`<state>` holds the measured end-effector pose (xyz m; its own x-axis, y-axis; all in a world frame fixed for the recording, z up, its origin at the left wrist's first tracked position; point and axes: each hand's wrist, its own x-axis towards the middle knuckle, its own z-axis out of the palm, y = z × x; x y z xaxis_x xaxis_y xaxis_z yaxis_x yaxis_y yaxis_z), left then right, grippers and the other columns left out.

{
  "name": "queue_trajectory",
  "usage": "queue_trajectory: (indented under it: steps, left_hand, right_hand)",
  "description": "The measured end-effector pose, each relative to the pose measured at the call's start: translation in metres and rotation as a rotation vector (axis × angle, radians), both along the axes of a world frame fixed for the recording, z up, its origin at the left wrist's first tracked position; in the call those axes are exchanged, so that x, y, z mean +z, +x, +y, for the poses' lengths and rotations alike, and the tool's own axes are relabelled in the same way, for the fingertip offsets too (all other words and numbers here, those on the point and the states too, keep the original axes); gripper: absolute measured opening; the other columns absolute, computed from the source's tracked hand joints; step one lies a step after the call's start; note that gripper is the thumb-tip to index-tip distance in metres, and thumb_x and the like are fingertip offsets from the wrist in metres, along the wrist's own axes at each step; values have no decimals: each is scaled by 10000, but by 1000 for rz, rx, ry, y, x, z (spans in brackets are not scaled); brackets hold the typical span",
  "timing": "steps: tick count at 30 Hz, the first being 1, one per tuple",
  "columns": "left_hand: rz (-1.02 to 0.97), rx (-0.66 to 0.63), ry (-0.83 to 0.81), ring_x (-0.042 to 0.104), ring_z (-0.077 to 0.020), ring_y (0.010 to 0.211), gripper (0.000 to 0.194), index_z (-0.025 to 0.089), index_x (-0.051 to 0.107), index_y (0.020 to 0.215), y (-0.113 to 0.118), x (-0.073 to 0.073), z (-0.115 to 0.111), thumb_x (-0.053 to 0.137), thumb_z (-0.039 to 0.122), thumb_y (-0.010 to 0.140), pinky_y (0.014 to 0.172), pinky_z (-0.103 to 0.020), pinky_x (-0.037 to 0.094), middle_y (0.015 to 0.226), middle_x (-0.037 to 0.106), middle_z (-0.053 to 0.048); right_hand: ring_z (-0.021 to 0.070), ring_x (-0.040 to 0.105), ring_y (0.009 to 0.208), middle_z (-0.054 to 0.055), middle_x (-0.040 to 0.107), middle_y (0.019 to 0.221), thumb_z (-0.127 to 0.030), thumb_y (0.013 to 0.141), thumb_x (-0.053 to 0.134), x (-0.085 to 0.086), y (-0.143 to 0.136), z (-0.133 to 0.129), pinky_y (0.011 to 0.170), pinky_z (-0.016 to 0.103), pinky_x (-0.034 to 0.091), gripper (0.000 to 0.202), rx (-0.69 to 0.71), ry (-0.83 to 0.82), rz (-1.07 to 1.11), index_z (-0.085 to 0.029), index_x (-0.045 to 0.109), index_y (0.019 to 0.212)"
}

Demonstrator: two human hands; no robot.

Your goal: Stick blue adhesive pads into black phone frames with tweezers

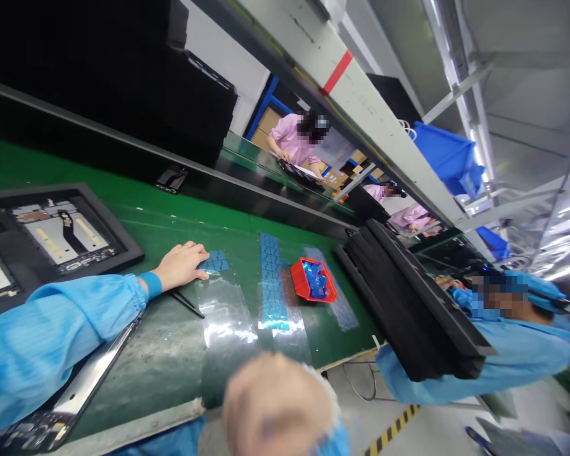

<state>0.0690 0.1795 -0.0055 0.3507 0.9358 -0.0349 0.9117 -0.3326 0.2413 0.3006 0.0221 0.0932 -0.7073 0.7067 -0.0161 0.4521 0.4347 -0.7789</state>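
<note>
On the green desk (168, 361), a clear film (225, 304) bearing blue patches (217, 261) was touched at its far end by the left hand (180, 266), fingers unclenched; whether the blurred right hand (281, 402) was clenched could not be told.

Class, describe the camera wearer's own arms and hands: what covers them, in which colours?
The left sleeve is light blue, loose and gathered towards the wrist, where a deeper-blue band sits. The left hand wears no glove. The right hand is blurred but looks gloveless; the little seen of the right sleeve is blue.
</note>
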Motion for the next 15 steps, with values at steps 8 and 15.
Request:
queue_trajectory:
  steps: [8,15]
  left_hand:
    - [-18,-5,8,589,-262,1142,422,190,573,1233,-1,4,3,612,425,885,953,-510,492,1266,605,-98]
    - [-62,-48,1,512,-301,1258,473,204,536,1295,20,-2,24,628,405,876,1025,-565,431,1418,505,-111]
  right_hand:
    - [152,624,838,14,650,888,-217,947,567,-78,-40,142,802,334,516,90,-616,202,-198,-162,634,921]
    - [195,611,1033,53,641,1052,-113,876,607,-108,-43,154,945,379,491,196,-631,266,-223,-162,616,1065]
